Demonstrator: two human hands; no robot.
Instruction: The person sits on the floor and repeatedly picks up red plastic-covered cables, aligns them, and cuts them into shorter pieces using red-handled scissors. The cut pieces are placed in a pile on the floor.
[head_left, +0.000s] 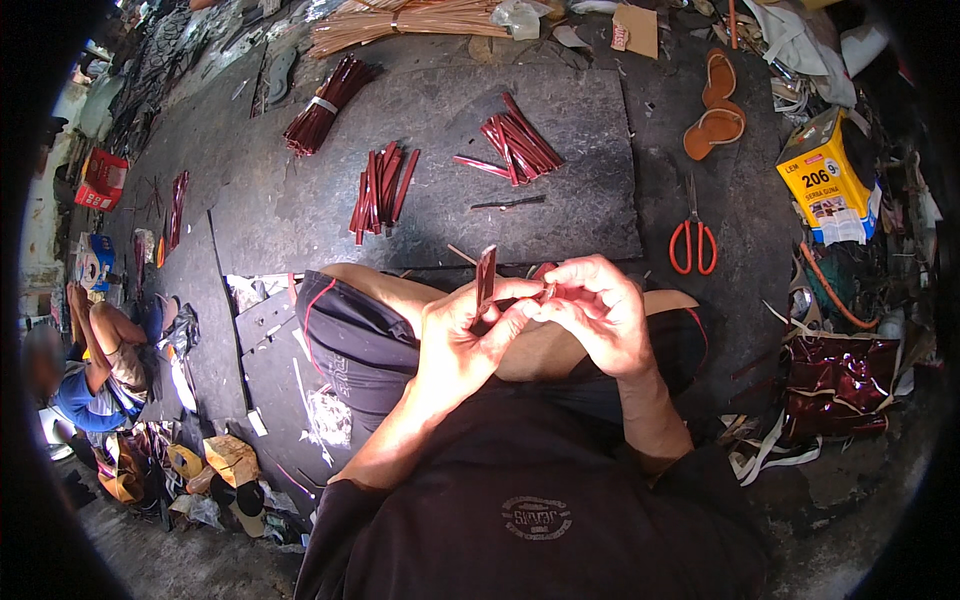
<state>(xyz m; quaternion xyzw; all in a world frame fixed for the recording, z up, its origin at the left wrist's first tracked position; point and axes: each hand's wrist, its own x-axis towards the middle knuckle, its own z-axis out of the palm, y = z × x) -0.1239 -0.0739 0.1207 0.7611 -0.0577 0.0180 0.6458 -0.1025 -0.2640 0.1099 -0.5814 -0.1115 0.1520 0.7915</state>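
Red strip (486, 276) is being pinched by both hands, left (462, 335) and right (595, 310), likely folding; steady grip needed.

Orange-handled scissors (692, 240) lie at the right of centre. A yellow carton (826, 176) stands at the upper right, brown sandal soles (714, 112) near it. A bundle of tan sticks (410, 22) lies at the top. Another person (95, 365) sits at the far left.

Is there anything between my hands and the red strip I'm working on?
No. The left hand and the right hand both already hold the dark red strip above the lap, its end sticking up between them. The scissors and the loose strip piles lie further off on the mat.
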